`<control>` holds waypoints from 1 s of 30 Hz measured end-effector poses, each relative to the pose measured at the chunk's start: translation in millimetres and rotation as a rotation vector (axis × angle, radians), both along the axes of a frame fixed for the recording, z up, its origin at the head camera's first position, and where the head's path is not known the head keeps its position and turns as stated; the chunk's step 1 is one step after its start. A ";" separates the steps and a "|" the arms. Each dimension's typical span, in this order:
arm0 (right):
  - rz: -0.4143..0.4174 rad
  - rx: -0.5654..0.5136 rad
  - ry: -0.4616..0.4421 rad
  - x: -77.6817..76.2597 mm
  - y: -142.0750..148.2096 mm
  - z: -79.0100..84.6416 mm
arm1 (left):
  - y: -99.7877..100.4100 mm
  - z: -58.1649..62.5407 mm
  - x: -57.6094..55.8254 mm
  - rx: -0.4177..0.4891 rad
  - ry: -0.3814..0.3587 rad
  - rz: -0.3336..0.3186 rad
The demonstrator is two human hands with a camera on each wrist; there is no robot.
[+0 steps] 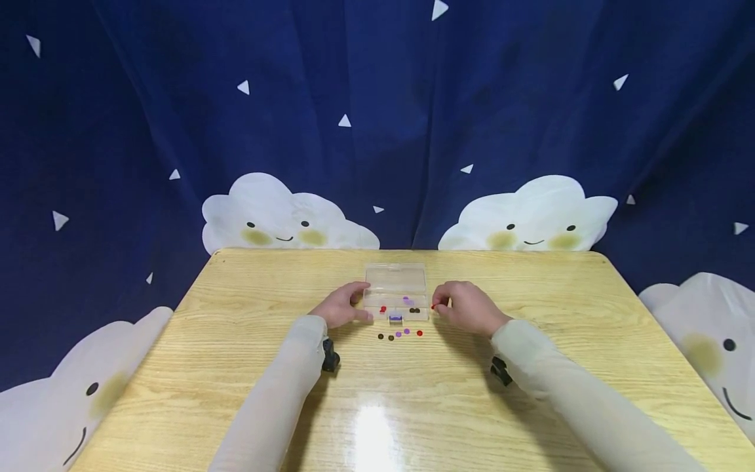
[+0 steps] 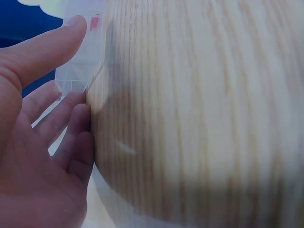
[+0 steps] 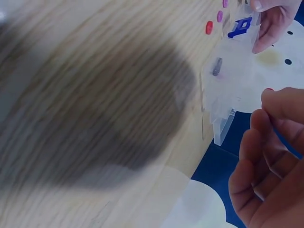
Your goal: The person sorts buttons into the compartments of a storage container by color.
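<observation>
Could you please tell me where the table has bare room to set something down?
The table is bare left of the left hand, right of the right hand, and between the sleeves, nearer than the loose discs. It is crowded around the clear box between both hands.

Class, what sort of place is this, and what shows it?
Perhaps a play corner or small filming set: smiling white clouds and a dark blue backdrop stand behind a wood-grain table.
</observation>
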State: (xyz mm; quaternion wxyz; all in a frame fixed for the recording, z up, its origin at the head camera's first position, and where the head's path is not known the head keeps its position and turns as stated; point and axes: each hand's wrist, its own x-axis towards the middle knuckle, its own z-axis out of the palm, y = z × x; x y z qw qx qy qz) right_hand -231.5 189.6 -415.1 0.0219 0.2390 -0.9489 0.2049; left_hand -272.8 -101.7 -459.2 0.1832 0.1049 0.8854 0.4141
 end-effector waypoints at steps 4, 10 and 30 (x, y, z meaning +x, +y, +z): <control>-0.001 -0.006 0.009 -3.2 -4.4 2.6 | 0.2 -0.8 -0.4 -0.002 -0.001 0.009; 0.000 0.016 0.025 -7.7 -8.6 4.9 | -0.2 -0.8 -0.9 0.004 0.004 0.005; -0.036 0.019 0.021 -18.0 -22.2 5.3 | 0.4 -0.4 -0.1 -0.004 0.011 0.009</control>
